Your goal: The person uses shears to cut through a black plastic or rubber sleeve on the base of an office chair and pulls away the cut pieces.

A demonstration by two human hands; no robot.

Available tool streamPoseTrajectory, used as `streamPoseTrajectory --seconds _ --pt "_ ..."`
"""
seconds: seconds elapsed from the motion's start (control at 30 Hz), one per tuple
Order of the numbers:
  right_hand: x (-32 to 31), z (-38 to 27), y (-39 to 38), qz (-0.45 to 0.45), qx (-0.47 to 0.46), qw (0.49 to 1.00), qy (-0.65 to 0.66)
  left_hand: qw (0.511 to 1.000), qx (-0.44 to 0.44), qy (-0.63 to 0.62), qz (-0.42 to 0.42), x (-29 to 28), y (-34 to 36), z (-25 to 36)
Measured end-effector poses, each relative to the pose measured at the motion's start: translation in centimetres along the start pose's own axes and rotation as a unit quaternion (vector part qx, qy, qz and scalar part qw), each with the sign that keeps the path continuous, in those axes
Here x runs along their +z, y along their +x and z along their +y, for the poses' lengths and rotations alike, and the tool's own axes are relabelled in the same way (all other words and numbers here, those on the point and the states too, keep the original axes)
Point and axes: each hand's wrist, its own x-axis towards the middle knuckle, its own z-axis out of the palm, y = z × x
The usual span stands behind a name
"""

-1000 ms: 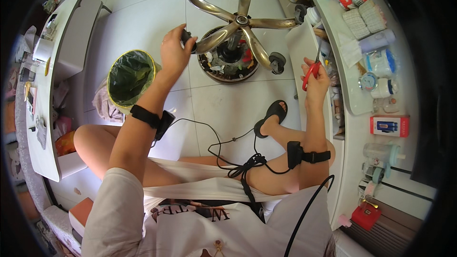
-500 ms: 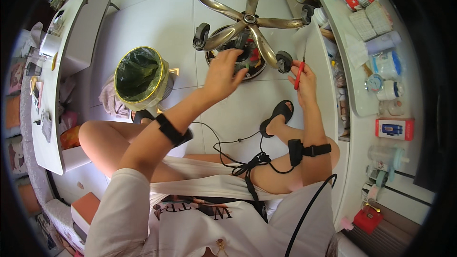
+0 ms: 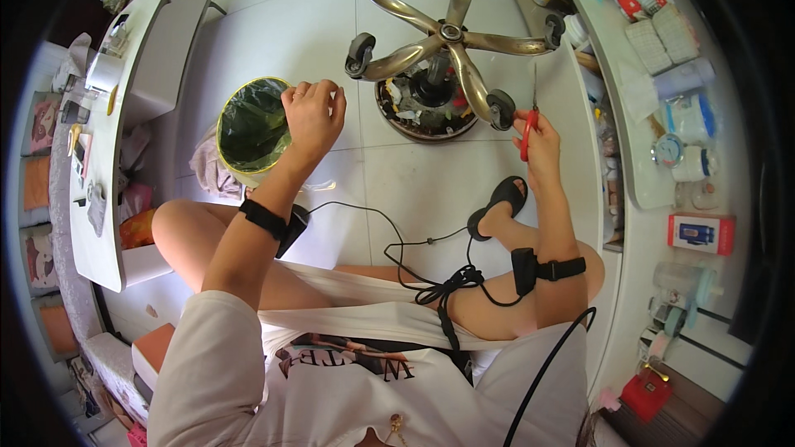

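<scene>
An overturned swivel chair base [image 3: 447, 33] stands in front of me, its metal legs spread and its casters upward. My right hand [image 3: 542, 149] grips red-handled scissors [image 3: 529, 134], blades pointing away from me, beside the nearest caster [image 3: 500, 109]. My left hand [image 3: 313, 120] hangs at the right rim of a waste bin [image 3: 222, 136] lined with a dark bag. Its fingers are curled in, and whatever they may hold is hidden. Below the legs, the round seat underside [image 3: 426, 108] carries scattered bits of debris.
A white desk [image 3: 153, 58] runs along the left. Shelving [image 3: 638, 157] with jars, toys and boxes lines the right side. A coiled black cable [image 3: 447, 285] lies across my lap, leading to the bands on my forearms. A greyish cloth [image 3: 211, 167] lies by the bin.
My left hand has moved left from the chair base to the bin, and its fingers have curled in. The right hand still holds the scissors by the caster.
</scene>
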Motion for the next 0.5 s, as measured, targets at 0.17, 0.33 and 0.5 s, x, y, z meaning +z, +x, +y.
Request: streamPoseTrajectory --seconds 0.17,0.33,0.5 --pt "0.8 0.1 -0.3 -0.01 0.022 0.999 0.031 0.973 0.068 -0.219 0.019 -0.5 2.4 9.0" --pt "2.2 0.1 -0.7 -0.056 0.047 0.997 0.035 0.956 0.159 -0.24 -0.056 0.3 2.2 14.3" --pt "3.5 0.4 -1.1 -0.122 0.07 0.99 0.029 0.945 0.184 -0.208 -0.17 0.1 -1.4 12.4"
